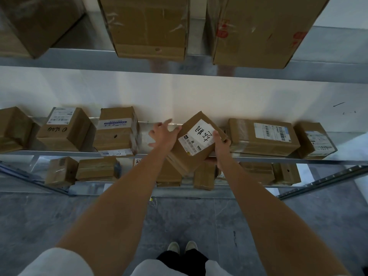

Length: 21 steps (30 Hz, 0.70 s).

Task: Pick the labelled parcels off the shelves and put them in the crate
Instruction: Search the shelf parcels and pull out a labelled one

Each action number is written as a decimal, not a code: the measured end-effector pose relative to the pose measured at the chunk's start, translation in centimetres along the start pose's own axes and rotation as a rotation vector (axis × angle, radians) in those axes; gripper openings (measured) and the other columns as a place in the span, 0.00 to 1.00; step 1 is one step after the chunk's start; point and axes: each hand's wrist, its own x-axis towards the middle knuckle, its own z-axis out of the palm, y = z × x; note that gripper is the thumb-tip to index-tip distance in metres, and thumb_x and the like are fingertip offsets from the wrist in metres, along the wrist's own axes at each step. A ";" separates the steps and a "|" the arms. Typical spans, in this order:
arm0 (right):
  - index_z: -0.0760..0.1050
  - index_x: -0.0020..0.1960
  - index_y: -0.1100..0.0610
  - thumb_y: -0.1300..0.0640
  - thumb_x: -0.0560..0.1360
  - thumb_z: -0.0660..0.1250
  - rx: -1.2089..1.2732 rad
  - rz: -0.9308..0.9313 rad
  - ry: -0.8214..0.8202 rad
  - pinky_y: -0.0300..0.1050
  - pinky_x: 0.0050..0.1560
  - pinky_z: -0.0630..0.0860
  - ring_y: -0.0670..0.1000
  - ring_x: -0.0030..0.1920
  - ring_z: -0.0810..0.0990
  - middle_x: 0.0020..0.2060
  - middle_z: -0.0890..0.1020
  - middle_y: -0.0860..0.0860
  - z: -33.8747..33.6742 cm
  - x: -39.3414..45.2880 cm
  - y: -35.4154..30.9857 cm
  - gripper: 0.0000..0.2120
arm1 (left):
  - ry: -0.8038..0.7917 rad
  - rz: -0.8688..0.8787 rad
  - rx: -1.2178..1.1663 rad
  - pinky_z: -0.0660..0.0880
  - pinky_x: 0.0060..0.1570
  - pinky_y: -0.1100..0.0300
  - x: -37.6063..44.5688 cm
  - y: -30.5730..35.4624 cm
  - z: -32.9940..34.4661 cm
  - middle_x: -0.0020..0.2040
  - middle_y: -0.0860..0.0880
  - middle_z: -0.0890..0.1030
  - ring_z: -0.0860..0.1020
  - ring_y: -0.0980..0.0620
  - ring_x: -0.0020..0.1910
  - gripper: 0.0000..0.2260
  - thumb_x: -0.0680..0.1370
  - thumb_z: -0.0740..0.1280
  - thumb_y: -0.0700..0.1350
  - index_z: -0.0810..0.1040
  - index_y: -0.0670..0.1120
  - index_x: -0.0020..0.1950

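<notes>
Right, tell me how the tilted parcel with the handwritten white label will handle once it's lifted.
The parcel probably stays stiff: its cardboard edges look crisp. Likely light, since the right hand mostly carries it tilted while the left hand stays spread. Its tape might feel slick.

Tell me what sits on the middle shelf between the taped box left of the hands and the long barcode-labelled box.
In the head view, only the tilted parcel with the handwritten label, gripped by the right hand; the left hand is open against its left edge.
</notes>
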 end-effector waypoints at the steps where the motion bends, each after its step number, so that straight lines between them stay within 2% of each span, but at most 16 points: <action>1: 0.53 0.75 0.49 0.37 0.73 0.67 0.021 0.022 0.014 0.68 0.48 0.79 0.61 0.59 0.75 0.56 0.75 0.53 0.1 0.6 0.4 0.39 | 0.068 -0.044 -0.078 0.60 0.69 0.40 -0.3 -0.1 0.2 0.72 0.47 0.62 0.57 0.42 0.72 0.27 0.74 0.68 0.60 0.68 0.57 0.71; 3: 0.55 0.75 0.51 0.30 0.66 0.67 0.008 0.061 0.081 0.65 0.54 0.78 0.61 0.64 0.72 0.67 0.71 0.55 0.5 1.0 1.0 0.47 | 0.126 -0.159 -0.216 0.63 0.67 0.44 -0.9 -1.0 0.6 0.72 0.44 0.61 0.59 0.42 0.71 0.33 0.73 0.69 0.61 0.63 0.52 0.73; 5: 0.52 0.77 0.57 0.31 0.68 0.65 -0.134 0.008 0.202 0.57 0.65 0.72 0.60 0.69 0.67 0.73 0.64 0.57 0.5 0.4 1.2 0.49 | 0.099 -0.234 -0.274 0.66 0.67 0.46 -1.3 -2.5 1.1 0.72 0.42 0.62 0.63 0.42 0.70 0.36 0.72 0.69 0.62 0.61 0.48 0.73; 7: 0.52 0.77 0.61 0.39 0.74 0.65 -0.210 -0.089 0.269 0.51 0.62 0.70 0.58 0.68 0.68 0.72 0.65 0.58 0.2 0.4 1.5 0.42 | 0.054 -0.286 -0.376 0.68 0.67 0.46 -1.5 -4.0 0.9 0.71 0.42 0.64 0.66 0.42 0.69 0.37 0.72 0.69 0.63 0.60 0.46 0.72; 8: 0.52 0.77 0.62 0.42 0.75 0.65 -0.215 -0.121 0.253 0.49 0.59 0.70 0.57 0.66 0.69 0.71 0.68 0.58 -0.2 0.6 1.5 0.40 | 0.008 -0.325 -0.457 0.68 0.66 0.44 -1.5 -4.8 0.7 0.71 0.42 0.65 0.67 0.41 0.68 0.38 0.71 0.70 0.63 0.59 0.46 0.72; 11: 0.50 0.77 0.60 0.45 0.76 0.65 -0.338 -0.188 0.151 0.48 0.59 0.72 0.55 0.64 0.71 0.65 0.69 0.51 -0.8 0.3 1.3 0.39 | -0.214 -0.481 -0.673 0.68 0.62 0.33 -2.0 -6.1 -0.5 0.72 0.44 0.65 0.68 0.37 0.68 0.49 0.62 0.72 0.70 0.56 0.51 0.74; 13: 0.50 0.76 0.57 0.45 0.75 0.67 -0.428 -0.139 0.008 0.52 0.56 0.77 0.57 0.59 0.76 0.66 0.73 0.56 -1.0 0.2 1.1 0.39 | -0.322 -0.526 -0.786 0.70 0.56 0.28 -2.4 -6.5 -1.0 0.72 0.44 0.65 0.68 0.35 0.67 0.55 0.53 0.75 0.70 0.56 0.55 0.75; 14: 0.48 0.77 0.54 0.45 0.74 0.68 -0.449 -0.086 -0.087 0.53 0.53 0.78 0.57 0.54 0.80 0.63 0.76 0.59 -1.2 0.0 0.7 0.41 | -0.340 -0.513 -0.828 0.71 0.54 0.28 -2.5 -6.6 -1.2 0.72 0.44 0.65 0.69 0.34 0.67 0.53 0.55 0.77 0.67 0.56 0.55 0.74; 16: 0.41 0.78 0.48 0.46 0.69 0.73 -0.480 0.041 -0.248 0.58 0.57 0.77 0.59 0.49 0.84 0.57 0.80 0.60 -1.7 0.2 0.0 0.51 | -0.303 -0.478 -0.889 0.70 0.55 0.28 -2.2 -7.0 -1.5 0.72 0.42 0.64 0.69 0.34 0.66 0.47 0.63 0.78 0.56 0.54 0.55 0.74; 17: 0.38 0.78 0.46 0.47 0.66 0.76 -0.524 0.085 -0.282 0.61 0.62 0.74 0.60 0.52 0.83 0.59 0.80 0.61 -1.9 0.2 -0.4 0.56 | -0.283 -0.478 -0.913 0.70 0.55 0.27 -2.0 -7.2 -1.6 0.72 0.41 0.64 0.70 0.34 0.66 0.46 0.65 0.78 0.50 0.52 0.56 0.74; 18: 0.36 0.78 0.46 0.49 0.64 0.78 -0.558 0.095 -0.296 0.63 0.66 0.70 0.61 0.59 0.79 0.65 0.76 0.61 -2.0 0.6 -0.7 0.60 | -0.271 -0.481 -0.926 0.70 0.55 0.27 -1.8 -7.3 -1.6 0.71 0.41 0.64 0.71 0.34 0.66 0.47 0.66 0.79 0.46 0.50 0.57 0.74; 20: 0.36 0.78 0.47 0.56 0.65 0.80 -0.608 0.008 -0.277 0.62 0.71 0.62 0.61 0.71 0.67 0.75 0.63 0.58 -2.0 0.6 -1.6 0.61 | -0.257 -0.478 -0.949 0.72 0.54 0.29 -1.8 -7.2 -1.6 0.69 0.40 0.66 0.73 0.34 0.64 0.48 0.65 0.79 0.42 0.50 0.57 0.74; 21: 0.38 0.78 0.48 0.60 0.65 0.79 -0.621 -0.047 -0.272 0.61 0.71 0.60 0.61 0.73 0.63 0.76 0.61 0.56 -1.8 0.6 -2.0 0.59 | -0.240 -0.481 -0.961 0.74 0.53 0.31 -1.9 -7.1 -1.5 0.68 0.40 0.68 0.74 0.34 0.62 0.48 0.65 0.79 0.42 0.50 0.57 0.73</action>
